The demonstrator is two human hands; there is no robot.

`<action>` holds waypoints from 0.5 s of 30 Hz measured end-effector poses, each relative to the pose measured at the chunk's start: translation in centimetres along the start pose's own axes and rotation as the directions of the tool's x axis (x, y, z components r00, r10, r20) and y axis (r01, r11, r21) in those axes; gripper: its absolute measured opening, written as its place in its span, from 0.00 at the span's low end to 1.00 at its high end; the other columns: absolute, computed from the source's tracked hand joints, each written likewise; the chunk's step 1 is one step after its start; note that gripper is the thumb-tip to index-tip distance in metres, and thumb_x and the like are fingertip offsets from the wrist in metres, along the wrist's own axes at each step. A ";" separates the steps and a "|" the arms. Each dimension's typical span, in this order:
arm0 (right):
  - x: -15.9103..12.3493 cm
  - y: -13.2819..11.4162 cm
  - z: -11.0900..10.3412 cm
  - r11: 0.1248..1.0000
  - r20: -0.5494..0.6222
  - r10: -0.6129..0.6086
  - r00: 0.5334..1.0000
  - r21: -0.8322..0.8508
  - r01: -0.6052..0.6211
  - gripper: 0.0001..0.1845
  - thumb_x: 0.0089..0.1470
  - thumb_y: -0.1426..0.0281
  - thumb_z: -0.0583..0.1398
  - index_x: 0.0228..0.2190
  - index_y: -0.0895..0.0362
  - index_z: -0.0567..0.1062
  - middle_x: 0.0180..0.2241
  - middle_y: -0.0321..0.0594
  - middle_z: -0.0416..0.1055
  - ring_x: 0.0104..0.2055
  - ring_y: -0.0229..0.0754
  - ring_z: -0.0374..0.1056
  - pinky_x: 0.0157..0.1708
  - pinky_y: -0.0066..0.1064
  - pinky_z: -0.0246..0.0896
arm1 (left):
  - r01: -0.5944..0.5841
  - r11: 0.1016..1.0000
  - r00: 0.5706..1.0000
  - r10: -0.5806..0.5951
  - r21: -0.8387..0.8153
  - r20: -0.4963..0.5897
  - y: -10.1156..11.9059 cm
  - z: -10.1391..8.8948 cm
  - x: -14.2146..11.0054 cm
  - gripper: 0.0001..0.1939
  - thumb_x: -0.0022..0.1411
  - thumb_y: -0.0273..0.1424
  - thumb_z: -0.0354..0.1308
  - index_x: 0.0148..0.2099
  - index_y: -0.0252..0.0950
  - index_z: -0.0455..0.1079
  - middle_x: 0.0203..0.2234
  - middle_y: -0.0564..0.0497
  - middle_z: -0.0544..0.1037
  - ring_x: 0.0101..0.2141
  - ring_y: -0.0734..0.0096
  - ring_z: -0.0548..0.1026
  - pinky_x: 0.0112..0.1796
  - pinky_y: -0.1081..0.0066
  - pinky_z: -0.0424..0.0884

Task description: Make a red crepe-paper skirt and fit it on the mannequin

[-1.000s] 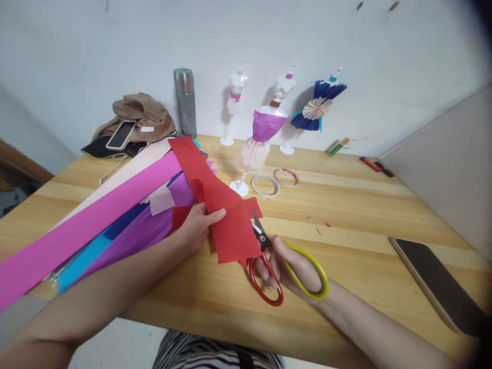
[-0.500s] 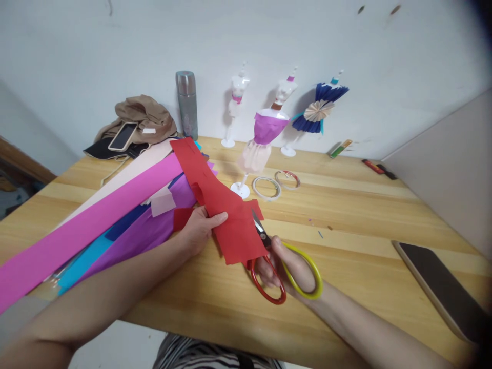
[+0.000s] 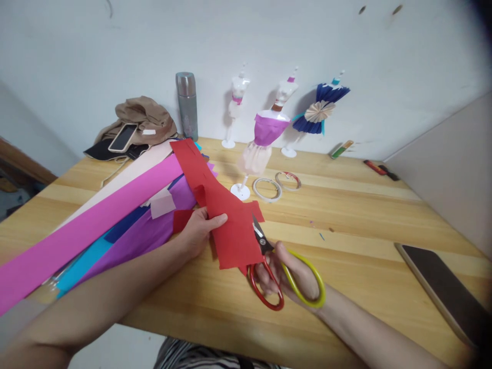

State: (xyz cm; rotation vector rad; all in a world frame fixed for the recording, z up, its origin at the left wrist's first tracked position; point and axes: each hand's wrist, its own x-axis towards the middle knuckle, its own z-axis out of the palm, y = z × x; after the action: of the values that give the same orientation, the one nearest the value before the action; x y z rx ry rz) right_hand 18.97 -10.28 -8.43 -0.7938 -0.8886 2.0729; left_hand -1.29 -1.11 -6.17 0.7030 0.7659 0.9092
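A strip of red crepe paper is pinched in my left hand, thumb on top and the other fingers mostly hidden beneath. My right hand is closed on the handles of a pair of scissors, one loop red and the other yellow. Their blades are at the right edge of the red paper, one in front of it; the other is largely hidden. The strip's far end rests on magenta crepe paper and purple paper at the left.
Small dress-form stands, one in a purple top and another in a blue dress, stand along the wall with a grey flask. Tape rolls lie before them. A tablet or large phone is at right; a brown cloth and phone at left.
The scissors have shifted slightly down and right with my right hand. The lower end of the red paper has swung a little left and down; my left hand keeps its place.
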 end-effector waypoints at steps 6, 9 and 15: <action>0.0 -0.5 0.4 0.998 0.077 0.054 0.996 0.037 -0.057 0.40 0.54 0.36 0.50 0.22 0.61 0.74 0.15 0.36 0.63 0.18 0.35 0.57 0.26 0.31 0.55 | 0.026 0.999 1.000 -0.026 0.022 0.015 0.1 0.0 -0.2 0.22 0.42 0.35 0.76 0.38 0.29 0.78 0.36 0.41 0.82 0.36 0.59 0.80 0.41 0.61 0.75; 0.3 -0.5 0.4 0.997 0.092 0.049 0.995 0.058 -0.054 0.41 0.55 0.37 0.49 0.21 0.62 0.74 0.16 0.37 0.64 0.18 0.35 0.56 0.25 0.30 0.54 | 0.025 0.999 1.000 -0.026 0.021 0.016 0.2 0.1 -0.3 0.24 0.42 0.35 0.75 0.41 0.29 0.78 0.39 0.39 0.82 0.38 0.57 0.80 0.44 0.60 0.74; -0.1 -0.7 0.6 0.996 0.025 0.052 0.998 0.072 -0.054 0.39 0.55 0.38 0.51 0.21 0.61 0.74 0.17 0.39 0.65 0.18 0.35 0.58 0.24 0.31 0.54 | 0.073 0.997 0.997 -0.073 -0.024 0.001 0.4 0.2 -0.6 0.23 0.44 0.34 0.75 0.42 0.30 0.77 0.39 0.39 0.82 0.38 0.55 0.80 0.44 0.56 0.74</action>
State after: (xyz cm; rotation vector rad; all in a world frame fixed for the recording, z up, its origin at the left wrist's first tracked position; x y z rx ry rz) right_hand 18.86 -10.15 -7.51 -0.7634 -0.8079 2.1523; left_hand -1.54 -1.47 -5.64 0.6501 0.7745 0.8502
